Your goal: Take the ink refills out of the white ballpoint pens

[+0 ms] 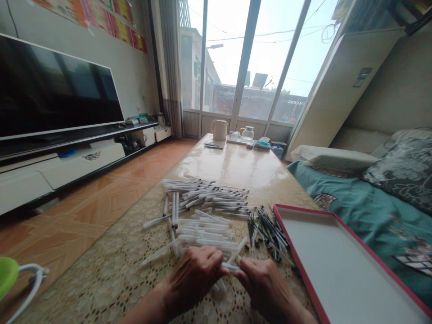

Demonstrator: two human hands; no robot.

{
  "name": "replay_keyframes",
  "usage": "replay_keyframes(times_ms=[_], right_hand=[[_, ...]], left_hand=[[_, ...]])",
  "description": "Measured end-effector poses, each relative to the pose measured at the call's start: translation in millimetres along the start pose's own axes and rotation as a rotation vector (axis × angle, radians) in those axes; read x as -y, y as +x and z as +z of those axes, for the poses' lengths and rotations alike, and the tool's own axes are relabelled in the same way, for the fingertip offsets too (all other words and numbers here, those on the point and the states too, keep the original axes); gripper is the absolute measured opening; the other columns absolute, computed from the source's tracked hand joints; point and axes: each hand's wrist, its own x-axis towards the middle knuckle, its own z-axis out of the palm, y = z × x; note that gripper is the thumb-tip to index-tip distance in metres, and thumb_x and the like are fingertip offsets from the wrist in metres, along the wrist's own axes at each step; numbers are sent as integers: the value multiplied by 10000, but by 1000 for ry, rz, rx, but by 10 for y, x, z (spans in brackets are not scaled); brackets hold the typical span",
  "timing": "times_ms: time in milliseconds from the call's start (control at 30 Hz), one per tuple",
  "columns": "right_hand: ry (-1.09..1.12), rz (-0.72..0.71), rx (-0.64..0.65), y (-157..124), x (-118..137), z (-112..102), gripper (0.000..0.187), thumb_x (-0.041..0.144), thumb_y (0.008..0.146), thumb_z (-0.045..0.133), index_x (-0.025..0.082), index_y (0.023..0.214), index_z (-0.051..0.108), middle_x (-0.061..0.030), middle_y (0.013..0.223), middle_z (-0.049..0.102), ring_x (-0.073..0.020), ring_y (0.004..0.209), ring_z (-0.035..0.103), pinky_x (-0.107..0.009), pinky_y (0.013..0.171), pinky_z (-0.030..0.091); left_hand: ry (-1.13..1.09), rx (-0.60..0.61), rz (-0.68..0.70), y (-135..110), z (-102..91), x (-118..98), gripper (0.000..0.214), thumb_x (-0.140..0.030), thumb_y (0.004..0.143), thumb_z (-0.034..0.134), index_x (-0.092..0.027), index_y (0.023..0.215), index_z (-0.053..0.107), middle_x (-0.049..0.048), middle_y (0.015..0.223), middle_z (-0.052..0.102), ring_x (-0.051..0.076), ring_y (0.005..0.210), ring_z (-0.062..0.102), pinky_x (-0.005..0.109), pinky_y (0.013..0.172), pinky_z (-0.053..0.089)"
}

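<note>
I saw a thin white plastic pen tube point(231, 267) held low over the near end of the lace-covered table point(111, 270), the left hand point(195, 274) clenched on one end and the right hand point(266, 285) grasping the other. Just beyond lay a heap of white plastic tubes point(205, 234), with dark slim refills point(266, 229) beside it and a red-rimmed white tray point(293, 252) further right.

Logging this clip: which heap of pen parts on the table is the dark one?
The heap of thin refills right beside the red-rimmed tray; the other two heaps, farther left, are white barrels.
</note>
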Motion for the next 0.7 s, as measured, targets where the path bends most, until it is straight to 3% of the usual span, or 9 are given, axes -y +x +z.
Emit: replay_keyframes(times_ms=[133, 333, 433, 600, 700], right_hand=[[-69, -29, -23, 12, -6, -16, 482, 476, 967, 226, 201, 650, 462, 32, 531, 545, -97, 422, 506, -247, 443, 214], [-192, -125, -115, 83, 61, -153, 460, 419, 979, 257, 195, 639, 472, 24, 520, 535, -106, 425, 497, -265, 450, 211], [-221, -141, -142, 98, 84, -193, 422, 392, 975, 302, 198, 638, 468, 24, 530, 534, -111, 442, 497, -266, 460, 220], [-232, -128, -158, 101, 119, -250, 385, 360, 971, 334, 202, 647, 471, 22, 549, 535, -119, 462, 494, -266, 472, 230], [-209, -116, -145, 104, 112, -255, 392, 370, 971, 326, 200, 648, 470, 21, 552, 535, -117, 461, 492, -265, 473, 226]], left_hand=[[-115, 73, -135, 23, -71, -43, 306, -328, 922, 353, -200, 682, 492, -18, 587, 544, 127, 510, 489, 237, 502, 282], [-607, 153, -386, 148, -242, -142, 429, -406, 905, 311, -203, 527, 304, -59, 526, 248, 106, 477, 287, 232, 475, 220], [-809, 220, -477, 168, -257, -120, 445, -494, 875, 317, -217, 536, 240, -59, 543, 203, 100, 482, 198, 238, 455, 179], [-938, 261, -532, 164, -235, -89, 453, -539, 850, 342, -220, 539, 257, -64, 528, 203, 98, 481, 164, 238, 438, 152], [-886, 244, -502, 165, -247, -109, 429, -495, 880, 298, -220, 555, 249, -62, 546, 207, 104, 491, 188, 234, 453, 178]])
